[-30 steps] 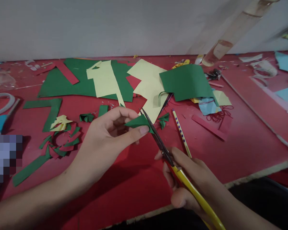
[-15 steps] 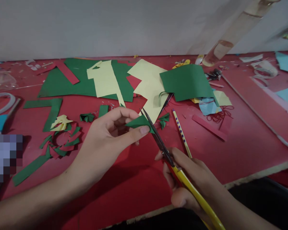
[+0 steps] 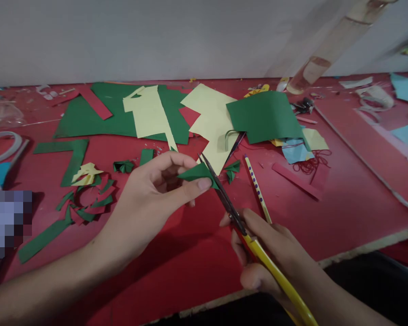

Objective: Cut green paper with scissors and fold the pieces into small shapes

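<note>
Between the thumb and fingers of my left hand (image 3: 159,190) is a small folded piece of green paper (image 3: 196,173), pointed at its left end. My right hand (image 3: 268,258) grips yellow-handled scissors (image 3: 231,209). Their narrow blades cross the right edge of the green paper, just past my left thumb, with the tips slightly apart. Below and left of my left hand lies a ring of folded red and green paper (image 3: 88,199) with a green strip tail (image 3: 44,240). A yellow folded paper piece (image 3: 86,174) rests at the ring's top.
Cut yellow paper (image 3: 209,120) and green sheets (image 3: 263,115) lie behind my hands. A dotted pencil (image 3: 256,185) is beside my right hand. Red thread (image 3: 314,162) and a red strip (image 3: 296,181) lie to the right. A clear bottle (image 3: 326,59) leans at the back wall.
Almost nothing differs. My right thumb and the scissors' handles have shifted very slightly left; the green paper stays between the blades.
</note>
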Tool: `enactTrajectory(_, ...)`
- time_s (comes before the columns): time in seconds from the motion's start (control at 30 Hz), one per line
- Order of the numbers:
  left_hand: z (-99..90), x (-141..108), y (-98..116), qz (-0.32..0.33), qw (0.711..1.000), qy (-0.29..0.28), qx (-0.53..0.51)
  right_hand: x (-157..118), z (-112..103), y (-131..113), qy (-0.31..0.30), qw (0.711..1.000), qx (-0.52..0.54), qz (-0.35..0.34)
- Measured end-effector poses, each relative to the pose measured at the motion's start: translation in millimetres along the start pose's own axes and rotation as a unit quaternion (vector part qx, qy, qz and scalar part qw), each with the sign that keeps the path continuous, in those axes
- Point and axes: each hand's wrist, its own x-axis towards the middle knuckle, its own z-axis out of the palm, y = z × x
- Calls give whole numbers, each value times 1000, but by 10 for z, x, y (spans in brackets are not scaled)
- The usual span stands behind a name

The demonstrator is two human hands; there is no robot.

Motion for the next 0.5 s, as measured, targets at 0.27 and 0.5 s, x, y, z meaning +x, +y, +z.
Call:
enactTrajectory(0.27,1,5,-3,-5,1000,-1,1,18,20,58,-12,999,41,6)
enactTrajectory(0.5,-2,-1,2,-14,1000,-5,-4,7,42,79,-21,988,144,59)
